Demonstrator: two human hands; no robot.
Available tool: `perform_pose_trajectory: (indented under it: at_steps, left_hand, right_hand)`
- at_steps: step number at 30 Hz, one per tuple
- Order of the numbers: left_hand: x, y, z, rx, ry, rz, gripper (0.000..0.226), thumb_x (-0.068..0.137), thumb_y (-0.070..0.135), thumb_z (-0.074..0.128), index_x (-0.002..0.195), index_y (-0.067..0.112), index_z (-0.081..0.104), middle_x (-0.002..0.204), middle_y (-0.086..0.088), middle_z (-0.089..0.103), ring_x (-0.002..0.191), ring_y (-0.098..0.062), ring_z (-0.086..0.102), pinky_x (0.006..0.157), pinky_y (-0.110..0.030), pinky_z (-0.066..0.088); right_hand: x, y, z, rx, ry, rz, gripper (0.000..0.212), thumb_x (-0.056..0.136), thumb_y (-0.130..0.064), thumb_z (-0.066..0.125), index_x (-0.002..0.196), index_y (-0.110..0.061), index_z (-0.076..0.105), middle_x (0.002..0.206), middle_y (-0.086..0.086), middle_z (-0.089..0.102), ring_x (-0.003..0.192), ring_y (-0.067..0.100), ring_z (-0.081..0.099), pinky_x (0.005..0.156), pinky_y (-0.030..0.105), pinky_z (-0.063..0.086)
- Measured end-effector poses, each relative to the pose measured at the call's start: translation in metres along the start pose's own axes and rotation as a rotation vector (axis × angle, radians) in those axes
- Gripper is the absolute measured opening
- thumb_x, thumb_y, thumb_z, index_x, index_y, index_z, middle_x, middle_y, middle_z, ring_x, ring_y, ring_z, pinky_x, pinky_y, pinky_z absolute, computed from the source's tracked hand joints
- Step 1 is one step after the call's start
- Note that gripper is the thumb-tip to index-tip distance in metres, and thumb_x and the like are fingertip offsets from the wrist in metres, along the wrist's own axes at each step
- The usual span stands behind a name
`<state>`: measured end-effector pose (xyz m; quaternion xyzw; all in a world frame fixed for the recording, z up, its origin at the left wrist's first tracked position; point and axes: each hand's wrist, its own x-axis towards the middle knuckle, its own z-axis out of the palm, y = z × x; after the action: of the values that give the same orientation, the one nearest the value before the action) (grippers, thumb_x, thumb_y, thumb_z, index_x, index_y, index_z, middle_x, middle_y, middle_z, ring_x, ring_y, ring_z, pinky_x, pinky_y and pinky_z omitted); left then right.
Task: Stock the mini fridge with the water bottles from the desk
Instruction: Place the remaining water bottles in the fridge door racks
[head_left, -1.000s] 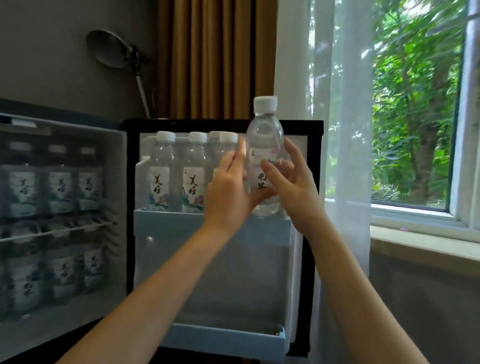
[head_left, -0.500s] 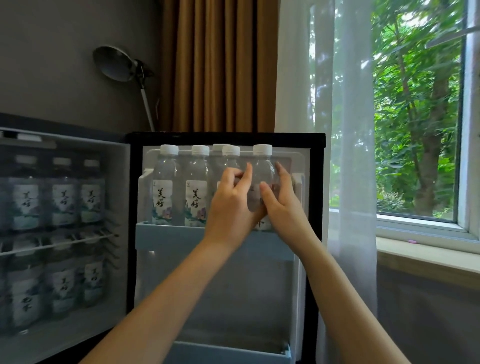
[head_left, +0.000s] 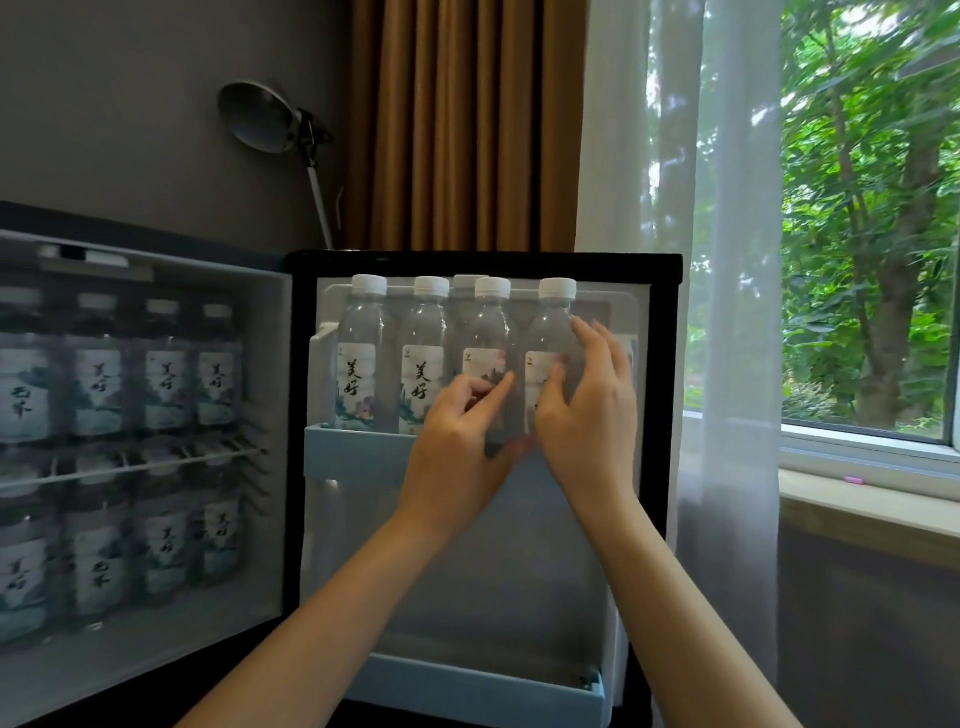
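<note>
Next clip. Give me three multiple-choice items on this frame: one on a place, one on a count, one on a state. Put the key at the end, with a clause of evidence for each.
1. Where does the water bottle that the right hand holds stand?
A. On a desk
B. In the upper door shelf
C. On the floor

2. How many white caps show in that shelf?
A. Two
B. Five
C. Nine

3. How is the mini fridge door?
A. Shut
B. Lifted off and laid flat
C. Swung open

Key:
1 B: it stands last on the right in the row above the shelf's blue rail.
2 B: four caps stand in front and one shows behind them.
3 C: its inner side faces the camera, beside the fridge's wire rack of bottles.
</note>
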<state>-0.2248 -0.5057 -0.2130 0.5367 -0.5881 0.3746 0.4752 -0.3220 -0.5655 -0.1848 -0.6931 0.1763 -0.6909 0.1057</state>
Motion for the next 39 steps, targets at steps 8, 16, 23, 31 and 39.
perform_pose_trajectory:
  at_steps: [8,16,23,31,39]
  left_hand:
    - [-0.032,-0.051,-0.054,0.084,0.057,-0.096,0.034,0.074,0.002,0.074,0.107,0.001,0.066,0.090,-0.011,0.060,0.078,-0.011,0.052,0.071,-0.019,0.045]
    - [-0.099,-0.118,-0.148,0.345,0.096,-0.330,0.024,0.076,-0.006,0.067,0.099,0.002,0.069,0.089,-0.011,0.059,0.076,-0.013,0.055,0.071,-0.012,0.040]
    - [-0.183,-0.158,-0.248,0.543,0.113,-0.596,0.023,0.079,-0.004,0.064,0.100,0.005,0.068,0.092,-0.003,0.053,0.071,-0.011,0.053,0.070,-0.018,0.044]
    - [-0.290,-0.168,-0.375,0.823,0.134,-0.889,0.019,0.081,0.005,0.064,0.097,0.014,0.069,0.088,0.009,0.049,0.067,-0.005,0.049,0.068,-0.018,0.040]
    - [-0.356,-0.152,-0.480,0.995,0.170,-1.186,0.023,0.085,0.013,0.062,0.104,0.023,0.065,0.095,0.012,0.048,0.076,-0.003,0.050,0.069,-0.013,0.035]
  right_hand:
    - [-0.033,-0.035,0.046,0.159,0.010,-0.224,0.025,0.083,0.007,0.045,0.100,0.005,0.062,0.117,0.019,0.059,0.125,0.030,0.049,0.097,0.004,0.030]
    - [-0.106,-0.083,0.135,0.346,-0.327,-0.214,0.025,0.081,0.000,0.043,0.094,0.002,0.065,0.111,0.016,0.062,0.115,0.030,0.057,0.083,0.024,0.042]
    - [-0.187,-0.136,0.210,0.439,-0.787,-0.238,0.022,0.080,0.005,0.050,0.094,-0.001,0.066,0.093,0.016,0.063,0.089,0.033,0.061,0.076,0.038,0.046]
    - [-0.283,-0.236,0.276,0.646,-1.182,-0.272,0.028,0.080,0.002,0.050,0.096,-0.010,0.070,0.098,0.011,0.069,0.093,0.025,0.063,0.080,0.026,0.042]
    - [-0.359,-0.339,0.308,0.791,-1.419,-0.341,0.028,0.083,-0.007,0.048,0.099,-0.020,0.067,0.103,0.001,0.066,0.094,0.018,0.060,0.085,0.029,0.046]
